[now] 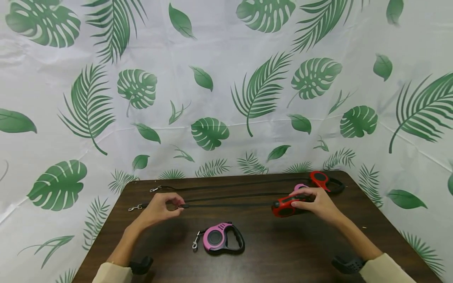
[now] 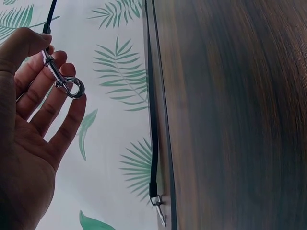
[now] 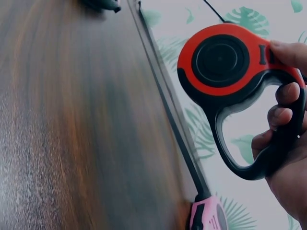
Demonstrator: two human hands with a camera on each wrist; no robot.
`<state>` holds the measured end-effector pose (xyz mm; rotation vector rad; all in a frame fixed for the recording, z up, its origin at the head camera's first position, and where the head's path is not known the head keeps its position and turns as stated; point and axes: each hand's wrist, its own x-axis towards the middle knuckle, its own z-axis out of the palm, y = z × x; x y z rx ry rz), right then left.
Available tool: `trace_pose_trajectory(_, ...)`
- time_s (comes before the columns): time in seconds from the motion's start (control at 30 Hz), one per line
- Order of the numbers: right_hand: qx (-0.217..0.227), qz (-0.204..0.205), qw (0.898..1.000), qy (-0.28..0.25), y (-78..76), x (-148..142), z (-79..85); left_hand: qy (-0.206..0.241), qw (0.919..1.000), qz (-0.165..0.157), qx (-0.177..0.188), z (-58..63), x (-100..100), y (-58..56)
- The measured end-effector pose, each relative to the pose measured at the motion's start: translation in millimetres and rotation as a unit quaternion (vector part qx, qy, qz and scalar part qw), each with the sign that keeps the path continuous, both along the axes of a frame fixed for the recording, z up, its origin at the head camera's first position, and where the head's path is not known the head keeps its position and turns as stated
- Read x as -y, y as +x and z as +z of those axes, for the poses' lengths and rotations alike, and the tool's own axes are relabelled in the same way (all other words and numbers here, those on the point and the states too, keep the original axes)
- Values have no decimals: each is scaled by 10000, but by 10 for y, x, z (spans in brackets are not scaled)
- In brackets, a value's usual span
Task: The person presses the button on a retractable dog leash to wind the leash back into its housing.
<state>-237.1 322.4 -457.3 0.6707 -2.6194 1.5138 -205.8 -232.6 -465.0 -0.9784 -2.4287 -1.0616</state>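
Observation:
My right hand [image 1: 316, 201] grips the black handle of a red and black retractable dog leash [image 3: 220, 60], its thumb on the red casing. From that casing a black strap [image 1: 230, 204] runs straight across to my left hand [image 1: 161, 207]. There the thumb and fingers pinch the strap's end just by its silver snap hook [image 2: 62, 79], which lies against the fingers. Both hands are raised above the table. Below and between them, a pink and black retractable leash [image 1: 221, 237] lies with its strap wound in and its snap hook [image 1: 196, 240] at the left.
On the brown table [image 1: 262, 251], a second red leash [image 1: 320, 179] lies at the back right, its strap drawn out leftward to a hook [image 1: 155, 189]. Another pink leash [image 3: 209, 215] lies partly behind my right hand, strap also extended to a hook [image 1: 135, 207]. Leaf-print cloth [image 1: 226, 98] hangs behind.

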Motion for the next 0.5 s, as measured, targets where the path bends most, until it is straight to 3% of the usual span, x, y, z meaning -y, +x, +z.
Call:
trace_pose_trajectory(0.3,-15,60,9999,-83,0,96,-6,-93,9999,30,48,21,-121,-8)
trace_pose_trajectory(0.5,-110,131,9998,-53,-1,177,8,-44,9999,-80,-121,2,-171,-38)
